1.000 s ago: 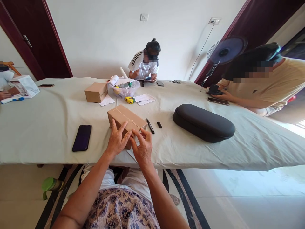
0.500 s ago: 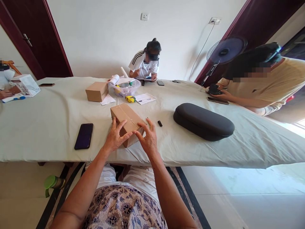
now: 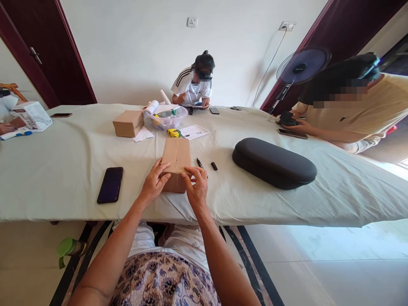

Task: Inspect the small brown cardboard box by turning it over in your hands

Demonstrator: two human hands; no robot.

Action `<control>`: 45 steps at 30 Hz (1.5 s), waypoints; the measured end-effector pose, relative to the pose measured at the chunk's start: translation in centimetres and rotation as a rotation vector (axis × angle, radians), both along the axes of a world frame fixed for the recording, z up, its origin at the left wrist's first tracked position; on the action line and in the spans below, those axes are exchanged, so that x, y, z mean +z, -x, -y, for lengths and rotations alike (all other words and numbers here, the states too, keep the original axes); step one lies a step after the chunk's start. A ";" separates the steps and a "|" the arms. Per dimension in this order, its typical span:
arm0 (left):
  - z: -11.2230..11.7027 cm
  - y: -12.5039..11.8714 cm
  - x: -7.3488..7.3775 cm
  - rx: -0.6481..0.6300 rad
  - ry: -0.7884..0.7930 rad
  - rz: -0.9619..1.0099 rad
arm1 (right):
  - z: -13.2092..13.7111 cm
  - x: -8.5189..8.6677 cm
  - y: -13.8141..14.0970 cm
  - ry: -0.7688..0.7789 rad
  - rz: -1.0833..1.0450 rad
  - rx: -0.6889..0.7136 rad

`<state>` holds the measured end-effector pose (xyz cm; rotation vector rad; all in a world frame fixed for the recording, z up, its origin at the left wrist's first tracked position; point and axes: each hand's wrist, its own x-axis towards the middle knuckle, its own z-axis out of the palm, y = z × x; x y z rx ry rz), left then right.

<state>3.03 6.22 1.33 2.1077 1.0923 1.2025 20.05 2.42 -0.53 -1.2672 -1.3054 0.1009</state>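
A brown cardboard box (image 3: 176,156) lies on the pale green tablecloth (image 3: 63,170) in front of me, its long side pointing away from me. My left hand (image 3: 154,183) grips the box's near left corner, fingers curled over the top edge. My right hand (image 3: 197,187) holds the near right corner the same way. A black marker (image 3: 200,163) and its cap (image 3: 213,165) lie just right of the box.
A black phone (image 3: 110,184) lies to the left, a black oval case (image 3: 274,162) to the right. Farther back are a second box (image 3: 128,123), a clear bowl (image 3: 168,117), a yellow tape measure (image 3: 173,133) and papers. Three other people sit around the table; a fan stands at the back right.
The box has been turned from lying diagonally to pointing straight away from me. Both hands shifted with it and now grip its near corners.
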 end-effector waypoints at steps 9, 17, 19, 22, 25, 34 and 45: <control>0.4 -1.0 -1.3 0.139 -0.044 0.026 | -1.3 0.0 0.6 0.004 0.023 -0.069; 0.3 -0.2 -1.0 0.089 -0.055 0.008 | -1.3 -1.0 -2.0 -0.020 -0.112 0.218; 0.3 0.0 -1.0 0.081 -0.041 0.004 | -1.4 -1.3 -2.1 -0.027 -0.109 0.226; 0.3 0.2 -1.1 0.079 -0.034 -0.006 | -1.6 -2.1 -2.2 0.002 -0.143 0.224; 0.2 0.4 -1.3 0.069 -0.041 0.000 | -1.7 -3.4 -2.4 0.063 -0.227 0.255; 0.3 1.2 -4.4 0.129 0.093 0.079 | -0.2 -5.7 -3.8 0.355 -0.008 0.297; 1.2 1.0 -6.5 0.298 0.115 -0.261 | 0.4 -5.7 -2.8 0.414 0.259 0.107</control>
